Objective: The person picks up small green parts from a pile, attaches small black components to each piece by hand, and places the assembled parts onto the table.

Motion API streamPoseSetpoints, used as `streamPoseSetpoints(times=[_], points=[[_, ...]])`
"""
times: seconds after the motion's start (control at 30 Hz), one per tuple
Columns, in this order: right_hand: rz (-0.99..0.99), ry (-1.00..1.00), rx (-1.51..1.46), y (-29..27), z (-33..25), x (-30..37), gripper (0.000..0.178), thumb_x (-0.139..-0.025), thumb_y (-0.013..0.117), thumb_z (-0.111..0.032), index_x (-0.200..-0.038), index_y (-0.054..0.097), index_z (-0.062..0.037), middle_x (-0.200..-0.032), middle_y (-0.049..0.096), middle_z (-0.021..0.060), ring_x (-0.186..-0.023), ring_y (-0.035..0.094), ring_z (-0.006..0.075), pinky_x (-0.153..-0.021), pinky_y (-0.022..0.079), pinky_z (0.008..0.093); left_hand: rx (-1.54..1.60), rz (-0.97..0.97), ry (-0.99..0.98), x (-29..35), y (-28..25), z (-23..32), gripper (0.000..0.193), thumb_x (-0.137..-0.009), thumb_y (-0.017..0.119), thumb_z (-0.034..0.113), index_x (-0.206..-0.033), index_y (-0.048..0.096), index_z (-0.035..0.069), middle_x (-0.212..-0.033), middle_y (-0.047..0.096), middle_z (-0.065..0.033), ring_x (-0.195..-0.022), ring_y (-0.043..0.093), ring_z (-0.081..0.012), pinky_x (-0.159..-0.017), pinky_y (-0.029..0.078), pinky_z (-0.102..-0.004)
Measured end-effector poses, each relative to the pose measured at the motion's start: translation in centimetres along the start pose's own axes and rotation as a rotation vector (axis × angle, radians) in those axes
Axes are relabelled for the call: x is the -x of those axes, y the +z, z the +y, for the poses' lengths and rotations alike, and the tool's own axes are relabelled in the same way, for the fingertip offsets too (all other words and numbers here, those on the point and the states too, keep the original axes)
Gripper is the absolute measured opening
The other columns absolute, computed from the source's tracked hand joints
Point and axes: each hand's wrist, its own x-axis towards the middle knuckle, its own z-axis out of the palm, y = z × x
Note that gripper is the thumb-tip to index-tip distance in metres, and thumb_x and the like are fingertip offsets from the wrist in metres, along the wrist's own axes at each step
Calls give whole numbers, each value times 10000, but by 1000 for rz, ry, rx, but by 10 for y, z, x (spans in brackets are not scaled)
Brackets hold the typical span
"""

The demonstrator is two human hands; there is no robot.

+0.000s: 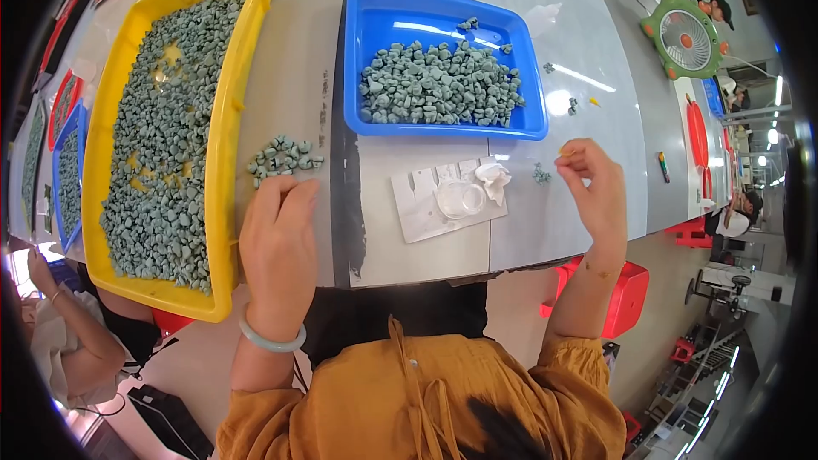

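My left hand (279,243), a pale bangle on its wrist, rests at the near side of a small pile of grey-green pieces (288,156). Its thumb and fingers are pressed together, and whatever may be between them is hidden. My right hand (595,190) is raised over the right part of the table, thumb and forefinger in a pinch with a tiny yellowish spot at the tips. Beside those fingertips lies a little cluster of grey-green bits (541,175). Between the hands, a white card (411,220) carries a clear round dish (460,200) and a crumpled tissue (493,179).
A large yellow tray (223,140) of grey-green pieces stands at left; a blue tray (443,129) holds more beyond the card. At right are a green fan (684,38), a small marker-like tube (663,167) and a red stool (628,298). Another person's arm (81,324) shows far left.
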Motion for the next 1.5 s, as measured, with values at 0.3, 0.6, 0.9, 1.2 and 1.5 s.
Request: streamPoseSetpoints(times=[0.3, 0.6, 0.9, 1.2, 1.5], points=[[18, -69, -11, 14, 28, 15, 206, -717, 570, 90, -902, 531, 10, -793, 625, 94, -737, 624, 157, -686, 478, 249, 563, -74, -174, 6, -1, 5, 101, -728, 576, -96, -795, 599, -24, -857, 514, -82, -717, 546, -155, -564, 436, -232], [77, -64, -830, 42, -35, 53, 270, -660, 564, 128, -864, 465, -18, -748, 558, 83, -712, 578, 169, -670, 460, 272, 1125, -376, -156, 18, 5, 41, 143, -711, 592, -119, -816, 606, -24, -864, 546, -100, -749, 585, -152, -649, 508, -240], [-207, -16, -1016, 65, -75, 68, 350, -634, 582, 137, -896, 422, -33, -775, 548, 101, -725, 568, 170, -677, 452, 266, 957, -306, 6, 22, 21, 51, 104, -717, 637, -53, -797, 593, -3, -839, 570, -81, -706, 588, -125, -586, 501, -214], [-167, -509, -547, 58, -65, 60, 300, -636, 665, 85, -852, 511, -57, -739, 596, 80, -691, 578, 191, -584, 461, 260, 1490, -740, -436, 15, 17, 45, 29, -806, 547, -36, -806, 563, -13, -809, 522, -63, -643, 585, -119, -554, 487, -205], [-134, -602, -272, 50, -69, 58, 298, -639, 673, 80, -832, 507, -75, -724, 620, 48, -670, 581, 205, -585, 457, 265, 1430, -863, -439, 12, 26, 40, 38, -796, 565, -38, -824, 576, -15, -847, 541, -63, -614, 546, -91, -549, 463, -195]])
